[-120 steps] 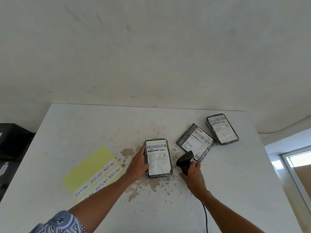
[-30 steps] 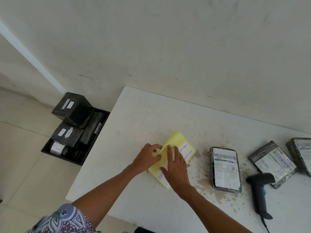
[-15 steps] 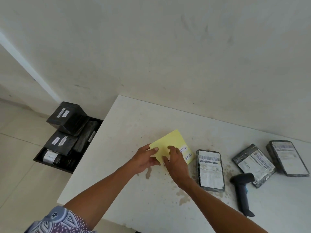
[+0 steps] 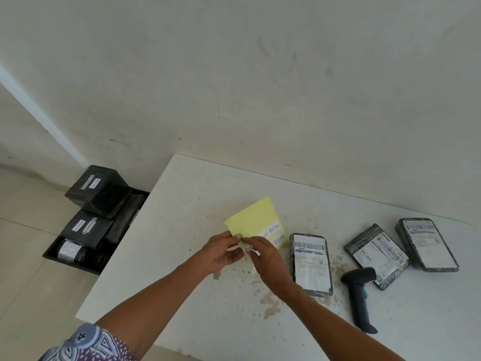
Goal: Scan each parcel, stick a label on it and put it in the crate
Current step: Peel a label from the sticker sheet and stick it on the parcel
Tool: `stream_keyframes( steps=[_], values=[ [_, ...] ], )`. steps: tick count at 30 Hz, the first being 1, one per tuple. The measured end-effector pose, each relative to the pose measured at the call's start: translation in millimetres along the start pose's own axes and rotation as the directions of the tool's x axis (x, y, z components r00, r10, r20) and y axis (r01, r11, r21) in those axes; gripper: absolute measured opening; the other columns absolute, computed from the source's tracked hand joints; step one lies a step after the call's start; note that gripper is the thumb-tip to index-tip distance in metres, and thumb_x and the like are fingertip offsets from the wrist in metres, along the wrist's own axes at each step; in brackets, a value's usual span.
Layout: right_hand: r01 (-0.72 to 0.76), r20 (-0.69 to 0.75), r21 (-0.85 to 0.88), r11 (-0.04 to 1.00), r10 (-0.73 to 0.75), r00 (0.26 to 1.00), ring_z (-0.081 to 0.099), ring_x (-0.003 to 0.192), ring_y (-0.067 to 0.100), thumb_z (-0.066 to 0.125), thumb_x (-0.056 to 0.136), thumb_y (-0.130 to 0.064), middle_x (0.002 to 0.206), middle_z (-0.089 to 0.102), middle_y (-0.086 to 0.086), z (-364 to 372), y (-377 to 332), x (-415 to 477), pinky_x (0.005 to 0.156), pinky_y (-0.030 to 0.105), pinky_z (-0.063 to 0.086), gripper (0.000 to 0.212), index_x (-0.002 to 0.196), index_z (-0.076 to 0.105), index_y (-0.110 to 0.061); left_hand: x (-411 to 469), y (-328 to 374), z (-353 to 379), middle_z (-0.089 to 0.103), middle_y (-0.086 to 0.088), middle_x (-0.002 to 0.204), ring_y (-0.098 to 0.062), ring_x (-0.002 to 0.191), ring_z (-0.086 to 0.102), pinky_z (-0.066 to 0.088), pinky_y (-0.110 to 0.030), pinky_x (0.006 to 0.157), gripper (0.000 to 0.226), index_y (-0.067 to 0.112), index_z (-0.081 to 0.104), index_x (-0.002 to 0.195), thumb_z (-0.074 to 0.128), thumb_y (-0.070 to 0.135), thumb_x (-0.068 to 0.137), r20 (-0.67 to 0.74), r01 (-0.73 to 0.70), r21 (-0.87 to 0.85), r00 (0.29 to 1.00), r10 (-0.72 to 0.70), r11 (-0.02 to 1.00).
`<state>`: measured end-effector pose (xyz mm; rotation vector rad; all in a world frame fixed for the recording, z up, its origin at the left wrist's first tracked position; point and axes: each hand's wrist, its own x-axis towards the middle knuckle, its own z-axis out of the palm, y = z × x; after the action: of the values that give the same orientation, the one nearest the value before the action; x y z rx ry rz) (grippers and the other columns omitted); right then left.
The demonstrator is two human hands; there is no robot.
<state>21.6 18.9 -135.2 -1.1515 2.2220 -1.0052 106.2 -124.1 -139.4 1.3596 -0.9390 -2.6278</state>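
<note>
A yellow label sheet (image 4: pixel 256 218) with white "RETURN" stickers is lifted off the white table (image 4: pixel 197 194). My left hand (image 4: pixel 221 250) pinches its near corner. My right hand (image 4: pixel 268 259) grips a white "RETURN" label (image 4: pixel 248 250) peeled partly off the sheet. Three dark parcels with barcode labels lie to the right: the nearest (image 4: pixel 311 264), a tilted middle one (image 4: pixel 377 259) and a far one (image 4: pixel 426 243). The black scanner (image 4: pixel 360 295) lies on the table between the first two. The black crate (image 4: pixel 70 259) sits on the floor at the left, holding several dark parcels.
The table's left edge (image 4: pixel 125 238) runs just above the crate. Brown stains (image 4: pixel 270 306) mark the tabletop near my right forearm. A plain wall stands behind the table. Pale floor tiles (image 4: pixel 28 295) spread to the left.
The scanner was set down on the table and both hands moved left to the yellow sheet. They lifted it, and my right hand has now peeled one white label partly free.
</note>
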Motion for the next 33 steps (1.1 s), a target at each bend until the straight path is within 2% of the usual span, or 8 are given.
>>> stream_keyframes(
  steps=[3, 7, 12, 19, 24, 28, 30, 33],
  values=[
    [0.008, 0.017, -0.036, 0.999, -0.007, 1.000, 0.059, 0.115, 0.019, 0.057, 0.096, -0.004, 0.125, 0.064, 0.001, -5.2, 7.1, -2.1, 0.098, 0.035, 0.048, 0.032, 0.125, 0.065, -0.011, -1.8, -0.9, 3.0, 0.071, -0.015, 0.102, -0.028, 0.091, 0.069, 0.060, -0.037, 0.082, 0.020, 0.004, 0.068, 0.114, 0.062, 0.004, 0.094, -0.016, 0.019, -0.024, 1.000, -0.020, 1.000],
    [0.065, -0.001, -0.106, 0.992, -0.065, 0.998, 0.058, 0.111, 0.017, 0.058, 0.096, -0.009, 0.119, 0.065, -0.003, -11.3, 10.8, -3.8, 0.092, 0.031, 0.049, 0.029, 0.122, 0.066, -0.017, -3.3, -1.0, 6.6, 0.070, -0.014, 0.097, -0.023, 0.085, 0.067, 0.062, -0.030, 0.068, 0.021, -0.003, 0.066, 0.112, 0.065, 0.004, 0.092, -0.027, 0.021, -0.030, 0.999, -0.022, 0.999],
    [0.113, 0.027, -0.215, 0.970, -0.110, 0.994, 0.057, 0.107, 0.017, 0.060, 0.097, -0.019, 0.115, 0.063, -0.003, -14.0, 9.5, -3.0, 0.081, 0.035, 0.052, 0.027, 0.123, 0.066, -0.024, -3.9, -2.6, 2.9, 0.068, -0.010, 0.073, -0.019, 0.066, 0.067, 0.060, -0.027, 0.064, 0.014, -0.004, 0.065, 0.096, 0.068, 0.009, 0.091, -0.015, 0.050, 0.045, 0.999, -0.050, 0.998],
    [0.166, 0.016, -0.288, 0.943, -0.169, 0.986, 0.056, 0.097, 0.016, 0.061, 0.095, -0.026, 0.104, 0.059, -0.003, -17.3, 4.1, -3.6, 0.068, 0.034, 0.052, 0.015, 0.109, 0.066, -0.024, -5.3, -3.4, -1.7, 0.066, -0.014, 0.082, -0.019, 0.068, 0.066, 0.061, -0.029, 0.076, 0.016, 0.000, 0.062, 0.084, 0.069, 0.012, 0.091, 0.028, -0.053, 0.213, 0.998, 0.048, 0.976],
    [0.165, 0.009, -0.316, 0.934, -0.171, 0.985, 0.055, 0.095, 0.018, 0.060, 0.097, -0.026, 0.101, 0.059, -0.002, -20.2, -1.2, -3.1, 0.066, 0.039, 0.051, 0.010, 0.100, 0.067, -0.019, -7.1, 0.7, -2.2, 0.063, -0.014, 0.074, -0.020, 0.064, 0.062, 0.060, -0.027, 0.065, 0.017, 0.001, 0.059, 0.085, 0.067, 0.013, 0.094, 0.001, -0.125, 0.369, 0.991, 0.134, 0.921],
    [0.152, 0.000, -0.216, 0.965, -0.155, 0.988, 0.057, 0.093, 0.016, 0.063, 0.094, -0.020, 0.101, 0.062, -0.005, -25.1, 2.2, -3.9, 0.069, 0.038, 0.050, 0.004, 0.097, 0.065, -0.018, -2.4, -0.4, -16.3, 0.062, -0.012, 0.065, -0.021, 0.057, 0.058, 0.051, -0.029, 0.056, 0.023, 0.006, 0.055, 0.074, 0.068, 0.011, 0.093, -0.113, -0.151, 0.545, 0.961, 0.251, 0.824],
    [0.109, -0.034, -0.081, 0.991, -0.112, 0.993, 0.058, 0.090, 0.009, 0.062, 0.095, -0.018, 0.098, 0.062, -0.011, -28.7, 7.0, -4.1, 0.072, 0.030, 0.049, 0.004, 0.093, 0.062, -0.022, 2.3, -2.5, -27.6, 0.060, -0.014, 0.065, -0.024, 0.061, 0.055, 0.048, -0.032, 0.059, 0.021, 0.005, 0.056, 0.076, 0.069, 0.011, 0.092, -0.159, -0.142, 0.621, 0.940, 0.301, 0.771],
    [-0.032, -0.072, 0.117, 0.993, 0.040, 0.997, 0.061, 0.095, 0.000, 0.057, 0.097, -0.025, 0.100, 0.064, -0.018, -36.1, 11.8, -2.6, 0.070, 0.016, 0.046, 0.007, 0.093, 0.057, -0.031, 7.7, -6.1, -41.4, 0.061, -0.015, 0.065, -0.024, 0.058, 0.056, 0.053, -0.040, 0.067, 0.021, 0.004, 0.057, 0.076, 0.069, 0.009, 0.091, -0.227, -0.095, 0.685, 0.914, 0.336, 0.723]
  ],
)
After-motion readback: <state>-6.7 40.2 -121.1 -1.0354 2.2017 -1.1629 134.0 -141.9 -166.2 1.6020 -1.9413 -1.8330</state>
